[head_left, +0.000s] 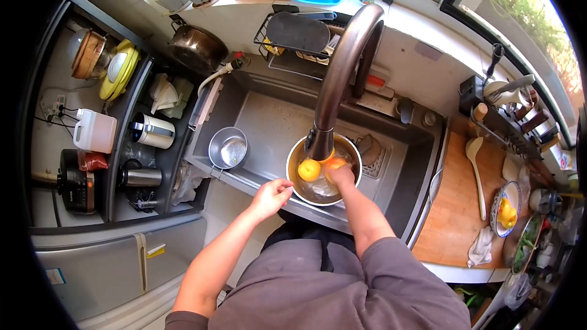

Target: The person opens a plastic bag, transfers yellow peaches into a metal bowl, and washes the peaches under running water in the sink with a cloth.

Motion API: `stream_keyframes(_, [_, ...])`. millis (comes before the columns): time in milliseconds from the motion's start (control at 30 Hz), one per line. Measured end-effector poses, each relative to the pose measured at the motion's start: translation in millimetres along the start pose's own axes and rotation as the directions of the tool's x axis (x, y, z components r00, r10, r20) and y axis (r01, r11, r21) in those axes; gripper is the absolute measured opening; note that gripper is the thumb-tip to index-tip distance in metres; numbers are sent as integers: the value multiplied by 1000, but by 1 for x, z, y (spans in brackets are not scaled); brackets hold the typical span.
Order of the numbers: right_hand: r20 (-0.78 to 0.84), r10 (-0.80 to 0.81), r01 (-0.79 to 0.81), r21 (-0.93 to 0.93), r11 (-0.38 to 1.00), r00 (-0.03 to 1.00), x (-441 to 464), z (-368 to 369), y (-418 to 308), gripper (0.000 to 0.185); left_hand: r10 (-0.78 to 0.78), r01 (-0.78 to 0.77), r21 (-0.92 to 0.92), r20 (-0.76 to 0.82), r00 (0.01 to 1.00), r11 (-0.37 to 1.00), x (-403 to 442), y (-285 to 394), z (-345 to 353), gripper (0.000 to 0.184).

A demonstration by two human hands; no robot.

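A metal pot (pixel 324 197) with water and several orange-yellow fruits stands in the sink (pixel 263 113), under the dark faucet (pixel 333 79). One fruit (pixel 309 170) floats at the pot's left side. My right hand (pixel 340 175) reaches into the pot at a second fruit (pixel 332 164); its fingertips are hidden, so what they grip cannot be made out. Just outside the pot's left rim is my left hand (pixel 273 198), fingers curled with thumb and fingertips together and nothing plainly visible between them.
A small metal pan (pixel 228 148) sits at the sink's left. On the right, a wooden board (pixel 451 208) holds a wooden spoon (pixel 476 168), a patterned bowl (pixel 506 209) and a cloth (pixel 480 247). A drying rack (pixel 293 61) is behind the sink; shelves stand left.
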State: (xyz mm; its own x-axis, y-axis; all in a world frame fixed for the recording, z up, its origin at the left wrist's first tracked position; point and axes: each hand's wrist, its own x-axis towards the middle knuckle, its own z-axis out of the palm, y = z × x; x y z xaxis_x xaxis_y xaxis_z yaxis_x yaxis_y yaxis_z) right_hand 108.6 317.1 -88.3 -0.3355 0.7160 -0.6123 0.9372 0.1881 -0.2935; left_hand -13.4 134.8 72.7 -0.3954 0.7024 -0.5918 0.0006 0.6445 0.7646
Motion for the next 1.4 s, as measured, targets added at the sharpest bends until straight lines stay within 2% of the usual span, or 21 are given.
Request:
stream_keyframes(33, [304,81,-227,485,844,949,2,-4,3,77,5,-5,17,-17,1000,1000,0,3,0,27])
stream_keyframes(67, [569,-17,-505,742,441,822,2,-14,6,72,15,-15,28,-34,999,1000,3,6,2,27])
stream_keyframes(133, [604,-121,-501,742,445,788,-33,-40,-7,65,43,-44,-19,-49,998,999,15,7,8,34])
stream_keyframes(233, [588,-387,-524,808,268,710,-66,-66,-20,67,86,-92,-78,-82,993,993,25,12,14,49])
stream_keyframes(333, [610,-478,-562,785,260,632,-111,-109,-39,68,383,-394,-109,-109,917,913,32,37,28,78])
stream_keyframes(400, [719,-554,-744,622,244,419,-110,-118,-35,70,454,-451,-195,-32,890,871,27,67,26,85])
stream_keyframes(433, [727,-569,-741,610,280,384,-105,-119,-31,71,428,-425,-130,-7,904,896,27,74,23,80])
stream_keyframes(467, [719,-572,-736,621,271,395,-104,-120,-29,71,397,-395,-64,15,918,916,25,77,21,75])
stream_keyframes(533, [680,-418,-497,729,471,602,-104,-125,-29,72,464,-464,-70,-19,886,883,39,61,27,61])
stream_keyframes(567, [420,-322,-174,796,579,849,-116,-130,-36,73,324,-332,-196,-73,943,923,45,56,30,56])
stream_keyframes(600, [246,-316,-7,798,603,916,-126,-136,-42,71,174,-199,-325,-106,979,924,41,68,31,51])
stream_keyframes(633, [159,-382,115,789,604,910,-131,-138,-43,68,36,-62,-309,-86,996,949,32,77,33,51])
stream_keyframes(700, [-41,-468,396,600,695,883,-131,-123,-43,68,16,-33,-374,-48,999,927,29,84,30,54])
stream_keyframes(767, [-248,-491,540,545,642,835,-137,-111,-38,72,-35,37,-400,13,999,916,32,84,30,65])
stream_keyframes(933, [-313,-460,554,530,642,831,-137,-113,-36,72,-106,158,-442,140,984,883,32,88,24,63])
stream_keyframes(1000, [-227,-406,446,659,605,885,-138,-117,-37,72,-125,190,-393,184,975,900,30,89,24,62])
stream_keyframes(1100, [-227,-344,402,674,620,911,-138,-119,-36,66,398,-398,6,26,917,917,26,81,31,74])
stream_keyframes(1200, [-263,-320,412,649,640,910,-137,-117,-36,64,358,-348,-152,39,933,925,19,83,31,79])
stream_keyframes(1233, [-249,-352,426,644,635,902,-136,-119,-34,64,463,-465,-124,-45,885,877,26,72,37,78])
stream_keyframes(1333, [-267,-401,474,627,618,876,-134,-120,-29,62,400,-405,-119,-65,914,906,29,63,36,70])
stream_keyframes(1400, [-155,-423,418,634,651,893,-134,-123,-27,61,360,-363,-90,-57,931,927,29,65,32,66])
